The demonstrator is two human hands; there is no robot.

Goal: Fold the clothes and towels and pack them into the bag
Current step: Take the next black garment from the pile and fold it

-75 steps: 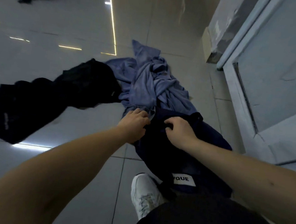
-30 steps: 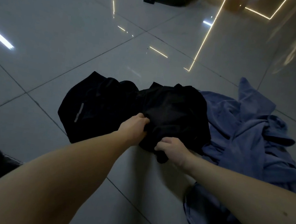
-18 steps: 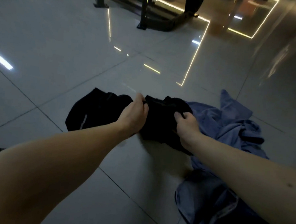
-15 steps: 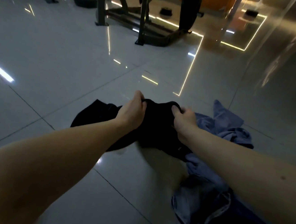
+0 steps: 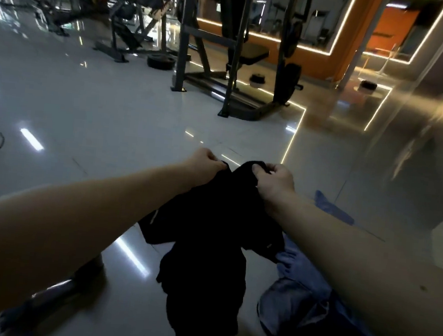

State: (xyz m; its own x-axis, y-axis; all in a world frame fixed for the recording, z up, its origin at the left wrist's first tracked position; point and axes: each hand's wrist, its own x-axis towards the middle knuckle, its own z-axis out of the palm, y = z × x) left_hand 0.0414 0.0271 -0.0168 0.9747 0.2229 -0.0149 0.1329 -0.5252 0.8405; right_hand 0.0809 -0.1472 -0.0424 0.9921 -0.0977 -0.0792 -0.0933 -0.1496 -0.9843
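Hands (image 5: pixel 241 174) gripping unlabelled black garment (image 5: pixel 208 237)

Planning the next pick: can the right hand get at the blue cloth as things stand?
Probably not yet: the right hand is clamped on the raised black garment, as is the left hand. The blue cloth lies unobstructed below it.

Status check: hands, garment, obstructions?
Left hand and right hand both grip black garment, held up, unfolded. Blue clothes below right. Nothing blocking.

A black garment (image 5: pixel 208 237), possibly a shirt, hangs crumpled above the floor beside rumpled blue clothes (image 5: pixel 300 292)
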